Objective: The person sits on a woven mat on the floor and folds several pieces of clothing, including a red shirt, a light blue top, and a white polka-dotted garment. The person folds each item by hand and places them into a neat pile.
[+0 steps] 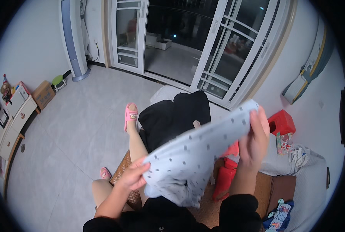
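Note:
A pale blue garment (195, 152) with small dark marks is stretched out in front of me, above my lap. Its exact kind does not show. My left hand (135, 174) pinches its lower left corner, thumb on top. Higher up and to the right, my right hand (256, 137) grips the opposite end. The upper edge runs taut between both hands, while the lower part hangs bunched and creased. Black clothing (168, 121) lies just beyond the garment, partly hidden by it. Red cloth (223, 181) shows beneath its right side.
I sit on a seat with a brown woven mat (122, 170). At right are a red plastic stool (282, 121), a grey cover (315, 170) and a dark blue printed cloth (280, 216). A low white cabinet (19, 118) lines the left wall; sliding glass doors (226, 50) stand ahead.

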`<state>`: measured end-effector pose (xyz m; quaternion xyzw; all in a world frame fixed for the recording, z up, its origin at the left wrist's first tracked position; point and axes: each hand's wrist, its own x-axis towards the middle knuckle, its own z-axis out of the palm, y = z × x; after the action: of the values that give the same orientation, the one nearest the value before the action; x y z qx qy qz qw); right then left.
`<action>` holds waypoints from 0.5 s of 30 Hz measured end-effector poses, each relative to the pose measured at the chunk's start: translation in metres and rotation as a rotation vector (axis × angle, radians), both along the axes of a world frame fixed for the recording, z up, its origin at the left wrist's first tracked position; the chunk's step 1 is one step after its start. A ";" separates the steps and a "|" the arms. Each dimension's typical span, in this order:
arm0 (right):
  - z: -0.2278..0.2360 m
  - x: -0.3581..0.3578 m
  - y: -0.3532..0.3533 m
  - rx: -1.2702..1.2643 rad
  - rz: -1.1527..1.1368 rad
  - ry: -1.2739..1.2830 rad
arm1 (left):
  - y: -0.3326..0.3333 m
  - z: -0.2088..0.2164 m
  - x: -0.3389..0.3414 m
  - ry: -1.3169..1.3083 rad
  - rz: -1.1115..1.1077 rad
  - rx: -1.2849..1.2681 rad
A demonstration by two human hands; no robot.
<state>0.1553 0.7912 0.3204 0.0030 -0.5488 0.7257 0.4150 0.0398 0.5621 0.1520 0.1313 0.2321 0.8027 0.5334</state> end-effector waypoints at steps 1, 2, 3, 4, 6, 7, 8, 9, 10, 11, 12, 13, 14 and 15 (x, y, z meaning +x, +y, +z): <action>-0.002 -0.009 0.009 -0.046 -0.007 -0.019 | -0.003 0.014 0.000 -0.027 0.054 -0.013; -0.007 -0.011 0.015 -0.076 0.043 -0.031 | -0.007 0.010 -0.001 0.232 0.014 -0.003; -0.009 -0.015 0.018 -0.102 0.102 -0.040 | -0.013 0.006 -0.008 0.495 -0.020 0.007; -0.008 -0.017 0.019 -0.104 0.127 -0.007 | -0.018 0.004 -0.011 0.757 -0.056 0.016; -0.006 -0.019 0.025 -0.107 0.168 0.054 | -0.020 0.013 -0.016 1.269 -0.163 -0.455; -0.003 -0.018 0.033 -0.082 0.126 0.103 | -0.017 0.018 -0.016 1.512 -0.223 -0.688; 0.000 -0.020 0.044 -0.056 0.084 0.152 | -0.018 0.003 -0.024 1.345 -0.142 -0.609; 0.000 -0.024 0.059 -0.035 0.040 0.202 | -0.018 0.004 -0.022 0.952 -0.065 -0.493; -0.002 -0.031 0.076 -0.031 -0.083 0.107 | -0.019 0.011 -0.018 0.567 0.007 -0.377; -0.020 -0.035 0.085 0.108 -0.214 -0.004 | -0.021 0.013 -0.018 0.181 0.084 -0.260; -0.037 -0.041 0.091 0.247 -0.338 -0.118 | -0.021 0.011 -0.021 0.137 0.109 -0.218; -0.046 -0.049 0.090 0.392 -0.448 -0.230 | -0.022 0.013 -0.022 0.127 0.143 -0.232; -0.060 -0.032 0.078 0.541 -0.286 -0.321 | -0.021 0.017 -0.020 0.119 0.177 -0.246; -0.066 -0.018 0.044 0.390 0.258 -0.250 | -0.017 0.018 -0.016 0.102 0.208 -0.254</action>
<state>0.1372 0.8355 0.2549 0.0632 -0.7202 0.6480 0.2397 0.0235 0.5450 0.1696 0.0784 0.3707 0.8102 0.4472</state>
